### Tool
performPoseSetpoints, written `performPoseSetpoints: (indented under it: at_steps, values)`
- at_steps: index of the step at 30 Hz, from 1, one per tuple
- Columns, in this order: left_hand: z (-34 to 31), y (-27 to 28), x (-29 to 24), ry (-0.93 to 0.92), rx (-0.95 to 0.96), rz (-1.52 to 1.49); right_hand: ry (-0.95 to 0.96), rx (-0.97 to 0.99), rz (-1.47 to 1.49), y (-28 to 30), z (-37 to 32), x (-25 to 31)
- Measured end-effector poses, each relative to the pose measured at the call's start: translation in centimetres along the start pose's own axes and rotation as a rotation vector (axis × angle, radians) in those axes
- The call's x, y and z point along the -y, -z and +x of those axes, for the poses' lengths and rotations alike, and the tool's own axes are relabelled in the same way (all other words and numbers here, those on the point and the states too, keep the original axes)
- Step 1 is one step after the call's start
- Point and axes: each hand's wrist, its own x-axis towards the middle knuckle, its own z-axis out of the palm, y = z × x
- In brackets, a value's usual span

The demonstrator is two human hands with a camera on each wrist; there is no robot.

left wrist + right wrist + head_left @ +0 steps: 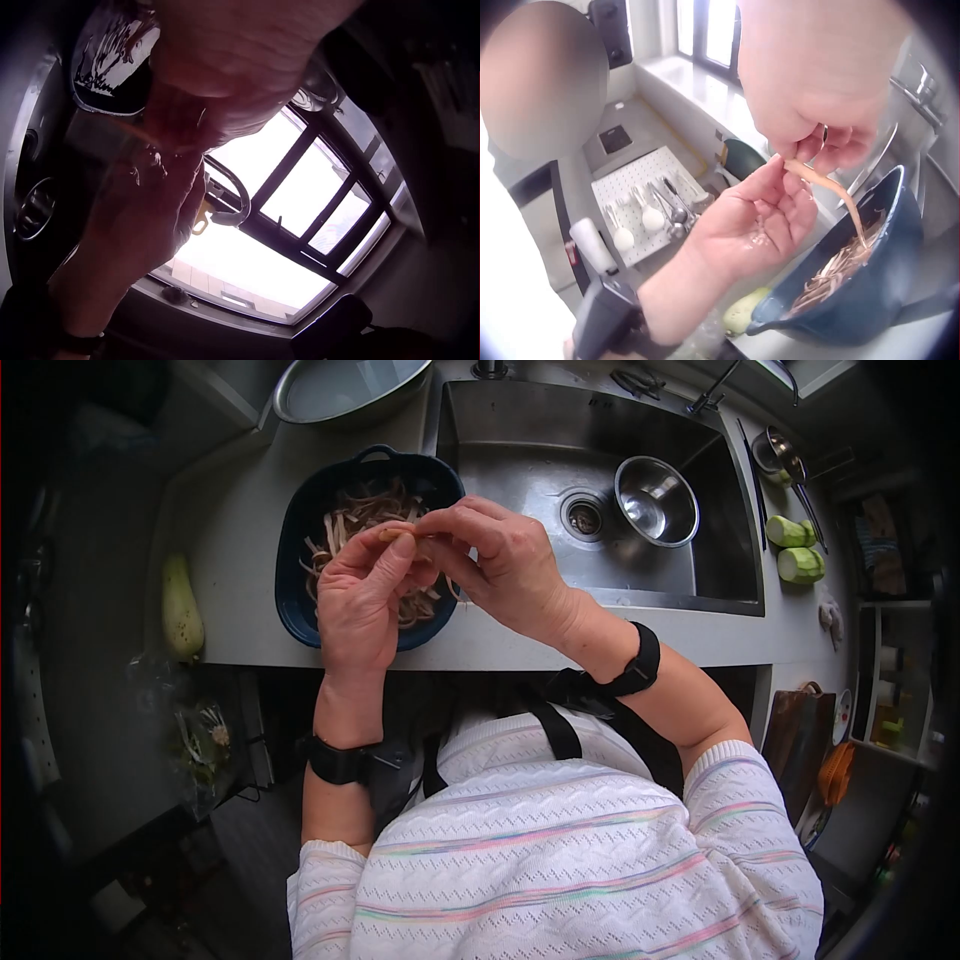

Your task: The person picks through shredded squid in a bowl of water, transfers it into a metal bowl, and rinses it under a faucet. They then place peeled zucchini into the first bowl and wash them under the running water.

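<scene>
A long pinkish strip (826, 182) hangs from the fingertips of both hands toward a dark blue basin (294, 600) of similar strips (832, 279). The left hand (357, 600) pinches the strip between thumb and fingers; small pale bits stick to its palm in the right wrist view. The right hand (508, 565) pinches the strip right beside the left fingertips, above the basin. In the left wrist view both hands are dark and the strip's detail is hard to make out.
Right of the basin is a steel sink (520, 465) with a metal bowl (656, 501) in it. A pale green squash (181, 610) lies at left, peeled green pieces (800, 565) at right. A large bowl (345, 390) stands behind the basin.
</scene>
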Motion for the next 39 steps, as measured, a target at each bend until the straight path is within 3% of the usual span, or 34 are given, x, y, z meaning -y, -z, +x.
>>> performPoseSetpoints:
  at_steps: [11, 17, 19, 20, 22, 25, 32, 39]
  values:
    - [0.0, 0.0, -0.1, -0.002, -0.06, -0.037, 0.196, 0.021, -0.087, 0.3, -0.1, -0.5]
    - [0.2, 0.2, 0.0, 0.015, -0.02, -0.084, 0.083, 0.031, 0.015, 0.6, 0.0, -0.5]
    - [0.2, 0.2, 0.0, 0.004, 0.008, -0.091, -0.17, 0.095, 0.267, 0.7, 0.1, -0.5]
    - [0.1, 0.1, -0.1, 0.005, 0.007, -0.091, -0.171, 0.095, 0.268, 0.5, 0.1, -0.8]
    - [0.2, 0.0, -0.1, -0.049, 0.051, -0.036, -0.368, 0.139, 0.673, -0.1, 0.1, -1.5]
    - [0.0, -0.4, -0.1, -0.083, 0.091, 0.019, -0.461, 0.209, 0.901, 0.2, 0.4, -0.9]
    - [0.1, 0.1, -0.1, -0.119, 0.128, 0.042, -0.505, 0.258, 0.958, 0.8, 0.4, -0.8]
    - [-0.1, 0.2, -0.4, -0.111, 0.178, 0.029, -0.681, 0.291, 0.812, 1.4, 0.9, -0.6]
